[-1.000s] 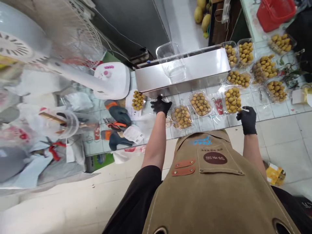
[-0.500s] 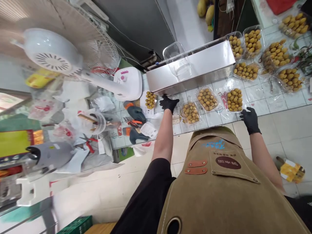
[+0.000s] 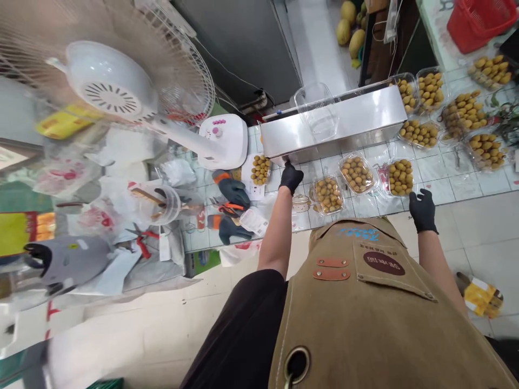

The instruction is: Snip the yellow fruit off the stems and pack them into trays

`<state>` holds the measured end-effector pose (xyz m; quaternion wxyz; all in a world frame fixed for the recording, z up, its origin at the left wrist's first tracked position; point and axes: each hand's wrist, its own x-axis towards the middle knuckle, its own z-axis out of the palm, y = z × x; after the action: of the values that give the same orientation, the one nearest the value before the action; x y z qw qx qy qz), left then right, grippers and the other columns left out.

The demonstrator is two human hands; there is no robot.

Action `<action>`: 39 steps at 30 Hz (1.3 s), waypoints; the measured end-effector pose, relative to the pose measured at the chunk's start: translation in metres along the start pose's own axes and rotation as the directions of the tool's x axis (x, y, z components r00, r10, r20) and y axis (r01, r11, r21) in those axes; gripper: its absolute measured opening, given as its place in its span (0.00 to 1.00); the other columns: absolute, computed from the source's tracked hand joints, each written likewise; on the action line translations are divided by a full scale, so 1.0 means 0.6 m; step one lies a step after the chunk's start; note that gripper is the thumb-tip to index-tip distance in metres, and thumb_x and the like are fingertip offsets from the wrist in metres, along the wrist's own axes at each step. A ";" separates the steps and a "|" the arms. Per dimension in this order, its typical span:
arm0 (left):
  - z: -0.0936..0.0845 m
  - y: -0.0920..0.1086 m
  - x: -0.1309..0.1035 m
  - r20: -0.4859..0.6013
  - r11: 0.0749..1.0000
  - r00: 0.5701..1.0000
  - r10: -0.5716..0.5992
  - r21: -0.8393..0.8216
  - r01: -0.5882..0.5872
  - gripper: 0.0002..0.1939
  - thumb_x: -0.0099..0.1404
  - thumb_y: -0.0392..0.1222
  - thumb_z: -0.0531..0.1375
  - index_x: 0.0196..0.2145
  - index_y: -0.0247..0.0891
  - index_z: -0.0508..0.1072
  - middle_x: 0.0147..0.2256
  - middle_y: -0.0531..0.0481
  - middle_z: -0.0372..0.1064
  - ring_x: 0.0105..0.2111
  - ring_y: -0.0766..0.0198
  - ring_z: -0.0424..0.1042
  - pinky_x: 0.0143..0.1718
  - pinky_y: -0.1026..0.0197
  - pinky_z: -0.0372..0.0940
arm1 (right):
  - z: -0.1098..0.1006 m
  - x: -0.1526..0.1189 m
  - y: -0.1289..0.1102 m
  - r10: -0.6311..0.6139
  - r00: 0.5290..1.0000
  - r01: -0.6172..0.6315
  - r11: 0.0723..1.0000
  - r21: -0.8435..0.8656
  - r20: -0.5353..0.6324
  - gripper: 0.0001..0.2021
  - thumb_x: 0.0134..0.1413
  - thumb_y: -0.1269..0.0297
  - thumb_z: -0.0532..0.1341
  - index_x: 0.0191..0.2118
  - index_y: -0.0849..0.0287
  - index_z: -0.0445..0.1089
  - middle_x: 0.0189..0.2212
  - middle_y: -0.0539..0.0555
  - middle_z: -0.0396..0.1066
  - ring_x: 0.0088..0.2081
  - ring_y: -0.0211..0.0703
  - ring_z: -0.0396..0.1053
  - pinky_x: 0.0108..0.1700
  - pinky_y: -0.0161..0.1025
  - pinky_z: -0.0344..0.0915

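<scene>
My left hand [image 3: 291, 177], in a black glove, reaches to the lower front of a long steel box [image 3: 336, 121]. Its index finger points at the box's left end and seems to touch it, the other fingers curled, nothing held. My right hand [image 3: 422, 210], also black-gloved, is open at the counter's front edge, beside a clear tub of yellow-brown oval fruits [image 3: 400, 177]; whether it touches the tub I cannot tell. Between my hands are two more fruit tubs, one on the left [image 3: 328, 194] and one in the middle [image 3: 357, 173]. A small fruit tub [image 3: 260, 169] stands left of my left hand.
An empty clear container [image 3: 318, 111] lies on the steel box. Several filled fruit tubs [image 3: 419, 133] crowd the counter's right end, near a red basket [image 3: 480, 24]. To the left are a white fan [image 3: 111, 81], work gloves [image 3: 231, 189], a plastic tub [image 3: 162, 202] and red-handled pliers [image 3: 142, 243].
My left hand has gone from spread fingers to a pointing index finger at the box. My right hand stays by the same fruit tub. The whole view has shifted slightly.
</scene>
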<state>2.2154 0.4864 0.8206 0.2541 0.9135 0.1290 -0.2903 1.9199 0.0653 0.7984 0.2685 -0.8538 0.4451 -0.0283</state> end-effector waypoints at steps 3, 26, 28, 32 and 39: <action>-0.033 0.000 -0.035 -0.001 0.993 0.994 0.112 0.045 -0.112 0.36 0.65 0.30 0.59 0.71 0.29 0.70 0.61 0.27 0.78 0.62 0.41 0.78 0.63 0.48 0.72 | -0.020 -0.013 -0.032 -0.057 0.990 0.046 0.995 -0.084 -0.132 0.33 0.62 0.44 0.60 0.59 0.69 0.72 0.57 0.79 0.76 0.60 0.69 0.75 0.66 0.71 0.70; 0.317 0.277 -0.224 0.004 0.577 0.608 0.794 -0.317 -0.752 0.31 0.75 0.33 0.53 0.73 0.36 0.69 0.72 0.34 0.67 0.76 0.50 0.63 0.81 0.42 0.58 | -0.039 0.049 -0.090 0.124 0.976 -0.188 0.896 0.402 0.180 0.20 0.59 0.51 0.64 0.53 0.57 0.70 0.39 0.55 0.76 0.42 0.48 0.73 0.48 0.44 0.73; 0.356 0.322 -0.205 0.005 0.687 0.703 0.711 -0.216 -0.693 0.30 0.77 0.38 0.55 0.73 0.31 0.69 0.72 0.29 0.66 0.76 0.46 0.62 0.81 0.42 0.57 | -0.023 0.080 -0.080 0.094 0.981 -0.149 0.922 0.358 0.167 0.18 0.57 0.53 0.66 0.50 0.56 0.71 0.42 0.58 0.75 0.46 0.51 0.72 0.55 0.47 0.72; 0.416 0.390 -0.165 0.024 0.822 0.822 0.569 -0.045 -0.568 0.28 0.80 0.40 0.55 0.72 0.30 0.71 0.72 0.28 0.66 0.75 0.44 0.62 0.79 0.43 0.56 | -0.011 0.113 -0.060 0.034 0.968 -0.114 0.941 0.318 0.247 0.17 0.56 0.55 0.66 0.49 0.56 0.71 0.44 0.59 0.75 0.45 0.52 0.71 0.57 0.49 0.71; 0.428 0.403 -0.140 0.067 0.930 0.929 0.364 0.035 -0.367 0.24 0.86 0.43 0.47 0.64 0.34 0.78 0.62 0.31 0.75 0.65 0.47 0.73 0.70 0.49 0.64 | -0.019 0.133 -0.025 -0.026 0.855 -0.166 0.933 0.320 0.518 0.16 0.61 0.47 0.69 0.42 0.53 0.70 0.33 0.54 0.75 0.38 0.51 0.75 0.47 0.46 0.74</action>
<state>2.1213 0.1380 0.7843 0.2859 0.9182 -0.0577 -0.2679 1.9760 0.0057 0.8002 0.5272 -0.7507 0.3760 0.1308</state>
